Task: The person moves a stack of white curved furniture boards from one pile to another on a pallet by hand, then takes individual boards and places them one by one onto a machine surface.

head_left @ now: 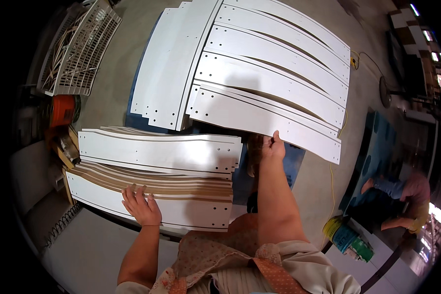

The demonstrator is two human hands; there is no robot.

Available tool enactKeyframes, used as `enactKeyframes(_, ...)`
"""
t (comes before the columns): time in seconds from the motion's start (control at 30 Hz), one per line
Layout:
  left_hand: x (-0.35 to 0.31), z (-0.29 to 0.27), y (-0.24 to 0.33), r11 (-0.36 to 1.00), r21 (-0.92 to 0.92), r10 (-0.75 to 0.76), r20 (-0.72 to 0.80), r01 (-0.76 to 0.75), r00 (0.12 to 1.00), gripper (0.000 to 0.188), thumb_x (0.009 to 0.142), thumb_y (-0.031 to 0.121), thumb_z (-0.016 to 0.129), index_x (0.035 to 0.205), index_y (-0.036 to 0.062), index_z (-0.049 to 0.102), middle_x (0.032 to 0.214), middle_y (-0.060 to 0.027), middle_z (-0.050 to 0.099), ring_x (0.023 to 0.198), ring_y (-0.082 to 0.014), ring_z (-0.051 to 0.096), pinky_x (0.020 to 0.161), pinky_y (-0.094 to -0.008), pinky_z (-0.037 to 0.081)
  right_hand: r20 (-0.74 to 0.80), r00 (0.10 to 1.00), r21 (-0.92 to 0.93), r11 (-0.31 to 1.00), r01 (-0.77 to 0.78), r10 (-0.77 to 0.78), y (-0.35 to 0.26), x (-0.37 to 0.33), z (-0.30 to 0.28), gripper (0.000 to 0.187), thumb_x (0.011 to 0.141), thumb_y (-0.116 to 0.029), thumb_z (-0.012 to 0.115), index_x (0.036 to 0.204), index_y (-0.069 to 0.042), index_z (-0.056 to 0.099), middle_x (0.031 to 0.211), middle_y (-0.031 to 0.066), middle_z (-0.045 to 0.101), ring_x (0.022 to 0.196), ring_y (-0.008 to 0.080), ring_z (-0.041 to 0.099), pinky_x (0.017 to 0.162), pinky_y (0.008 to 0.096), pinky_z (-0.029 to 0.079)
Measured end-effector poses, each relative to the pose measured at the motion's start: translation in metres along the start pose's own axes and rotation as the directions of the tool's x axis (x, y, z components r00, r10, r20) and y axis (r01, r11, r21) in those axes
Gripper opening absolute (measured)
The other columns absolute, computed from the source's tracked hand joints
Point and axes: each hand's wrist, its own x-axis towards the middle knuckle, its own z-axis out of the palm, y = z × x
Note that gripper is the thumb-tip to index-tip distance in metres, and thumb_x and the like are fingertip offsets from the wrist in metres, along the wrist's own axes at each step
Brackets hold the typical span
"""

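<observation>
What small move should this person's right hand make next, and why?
Probably nudge the nearest upper white board slightly farther away: the right hand holds its near edge, and it looks offset from the board beneath. The left hand rests on a separate stack.

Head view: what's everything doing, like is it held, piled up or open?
Left hand: open, resting on the nearest pile.
Right hand: closed on a board's near edge.
Held board: gripped, with small dark holes.
Nearest pile: stacked.
White crate: open, thin strips inside.
</observation>
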Motion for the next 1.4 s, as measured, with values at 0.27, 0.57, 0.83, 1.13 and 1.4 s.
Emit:
enactKeyframes(0.27,0.002,0.000,-0.002,0.999,-0.043,0.007,-0.012,-0.007,1.000,0.035,0.084,0.026,0.048,0.114,0.0094,0.052,0.134,-0.0164,0.033,0.129,-0.0384,0.021,0.103,-0.0565,0.011,-0.017,0.955,-0.704,0.675,-0.221,0.295,-0.016,0.008,0.004,0.021,0.090,-0.017,0.052,0.105,-0.002,0.051,0.089,0.0100,0.057,0.084,0.0276,0.060,0.073,0.0394,0.054)
enactKeyframes(0.57,0.001,0.002,0.001,0.999,-0.034,0.029,-0.038,-0.030,0.999,0.035,0.087,0.030,0.042,0.112,0.0091,0.052,0.132,-0.0171,0.035,0.129,-0.0383,0.022,0.103,-0.0558,0.012,0.126,0.970,-0.613,0.785,-0.089,0.208,-0.004,0.008,0.004,0.021,0.091,-0.022,0.050,0.096,-0.002,0.047,0.082,0.0060,0.054,0.070,0.0200,0.060,0.059,0.0318,0.052)
enactKeyframes(0.83,0.000,0.005,-0.003,0.999,-0.018,0.046,-0.060,-0.047,0.997,0.036,0.089,0.033,0.039,0.112,0.0090,0.053,0.132,-0.0164,0.035,0.128,-0.0383,0.024,0.103,-0.0555,0.013,0.061,0.960,-0.807,0.579,-0.114,0.274,-0.012,0.012,0.014,0.024,0.091,-0.028,0.050,0.092,-0.003,0.049,0.075,0.0059,0.054,0.062,0.0209,0.059,0.051,0.0305,0.049)
enactKeyframes(1.13,0.001,0.003,-0.001,0.995,0.029,0.093,-0.077,-0.091,0.993,0.034,0.089,0.023,0.041,0.114,0.0027,0.050,0.132,-0.0193,0.035,0.127,-0.0384,0.026,0.104,-0.0511,0.016,0.072,0.984,-0.814,0.580,-0.036,0.161,-0.015,0.023,0.012,0.029,0.087,-0.029,0.057,0.089,-0.002,0.049,0.072,0.0071,0.054,0.055,0.0191,0.056,0.045,0.0296,0.046)
enactKeyframes(1.4,0.003,0.000,-0.004,0.997,-0.041,0.070,-0.032,-0.072,0.997,0.033,0.087,0.027,0.043,0.112,0.0069,0.052,0.133,-0.0151,0.035,0.129,-0.0369,0.022,0.104,-0.0536,0.014,0.095,0.985,-0.876,0.483,0.013,0.144,-0.020,0.012,0.013,0.032,0.086,-0.033,0.059,0.081,-0.002,0.051,0.063,0.0044,0.052,0.048,0.0146,0.052,0.041,0.0254,0.043)
